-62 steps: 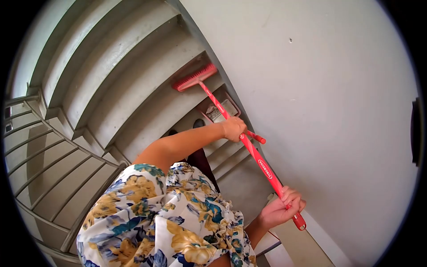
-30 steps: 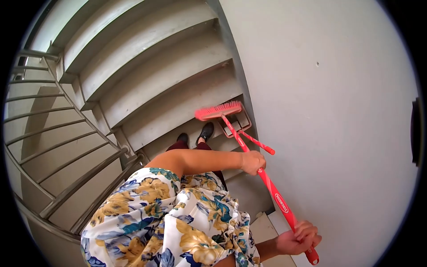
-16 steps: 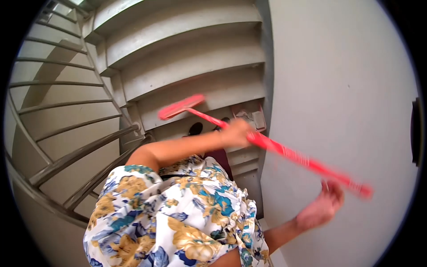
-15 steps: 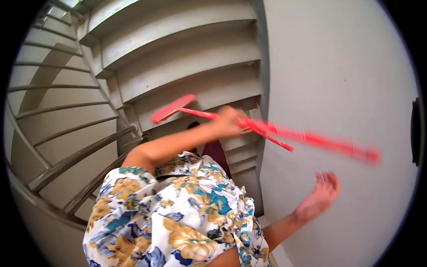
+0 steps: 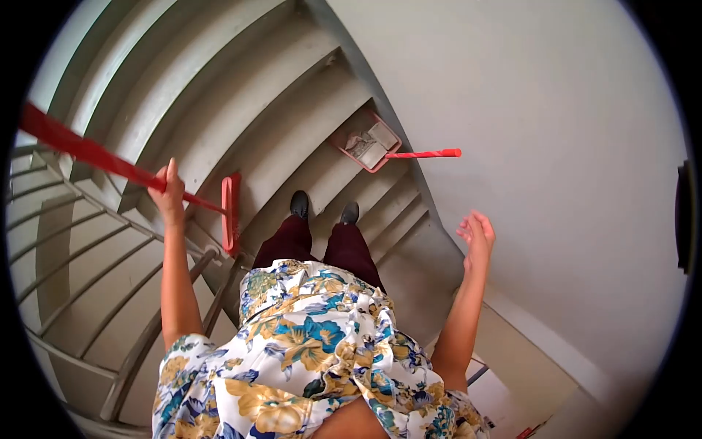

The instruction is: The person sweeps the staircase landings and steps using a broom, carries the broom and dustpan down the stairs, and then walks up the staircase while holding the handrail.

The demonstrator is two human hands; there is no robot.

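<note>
My left hand (image 5: 169,196) grips a red broom (image 5: 230,214) by its stick, thumb along it. The stick slants past the hand to the upper left. At the stick's lower end, the broom head stands over a step by the railing. Out on the right, my right hand (image 5: 477,235) is in front of the wall with loosely bent fingers and holds nothing. A dustpan (image 5: 393,139) with a striped red handle rests on a stair against the wall. Pale, flat pieces and grey scraps lie in it.
Curved grey stairs (image 5: 292,110) run across the view, and I stand on one of them. A metal railing (image 5: 99,241) bounds them at the left. The pale wall (image 5: 526,110) rises along the right. White boxes (image 5: 490,391) show at the bottom right.
My left hand has swung left with the broom, whose stick now points left instead of right. The dustpan has come into plain view. My right hand appears further left and higher.
</note>
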